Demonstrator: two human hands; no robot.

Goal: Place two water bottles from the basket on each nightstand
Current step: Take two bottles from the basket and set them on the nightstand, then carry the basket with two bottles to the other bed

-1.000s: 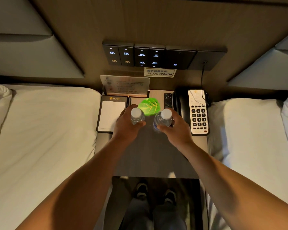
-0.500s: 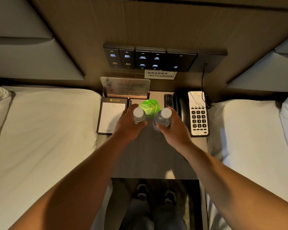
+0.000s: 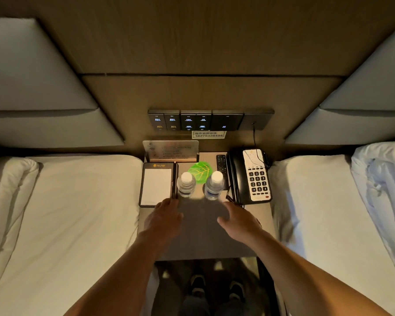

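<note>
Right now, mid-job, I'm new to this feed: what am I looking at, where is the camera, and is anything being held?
There is no machine here: these are a person's two bare arms, filmed by one wide-angle camera worn on the head, looking forward and down. The nightstand stands between two beds. On it stand two water bottles, the left bottle and the right bottle, both upright with white caps. Around them lie a notepad, a green coaster, a remote and a telephone. A sign holder stands at the back, below wall switches. The left hand and right hand are open, just short of the bottles, holding nothing.
</note>
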